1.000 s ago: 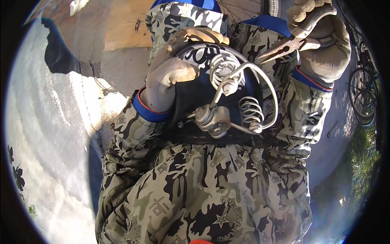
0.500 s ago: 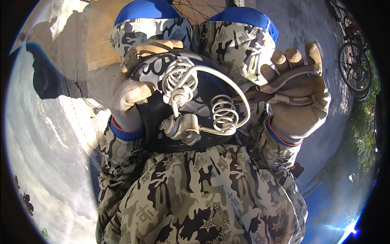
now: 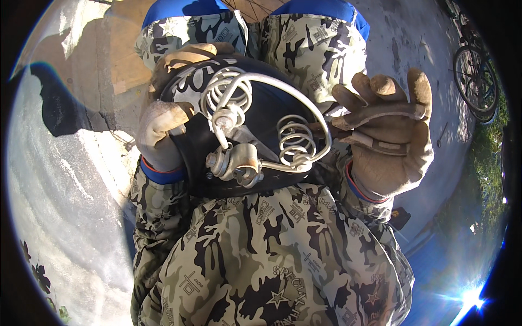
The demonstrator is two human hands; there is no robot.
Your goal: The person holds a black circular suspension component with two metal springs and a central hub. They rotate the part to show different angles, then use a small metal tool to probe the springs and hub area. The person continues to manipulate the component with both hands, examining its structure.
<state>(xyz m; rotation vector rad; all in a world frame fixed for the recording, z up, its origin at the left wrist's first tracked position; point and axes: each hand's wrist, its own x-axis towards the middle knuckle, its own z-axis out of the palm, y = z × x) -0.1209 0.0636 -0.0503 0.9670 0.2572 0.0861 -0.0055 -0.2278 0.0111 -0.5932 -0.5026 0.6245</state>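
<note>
The setting was outdoors on pale concrete ground [image 3: 60, 217] in strong sunlight, with a dark shadow [image 3: 65, 108] at the left. A bicycle wheel [image 3: 476, 81] stood at the upper right beside green foliage [image 3: 489, 157]. Sun glare [image 3: 467, 299] appeared at the lower right.

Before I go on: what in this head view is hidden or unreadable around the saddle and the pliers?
- Pliers: the tip lies behind the bicycle saddle rim, so what it grips cannot be told.
- Left hand: the fingers wrap behind the saddle, out of sight.
- Right hand: the glove covers most of the handles.
- Bicycle wheel: small, bent and cut off at the picture's right rim.
</note>
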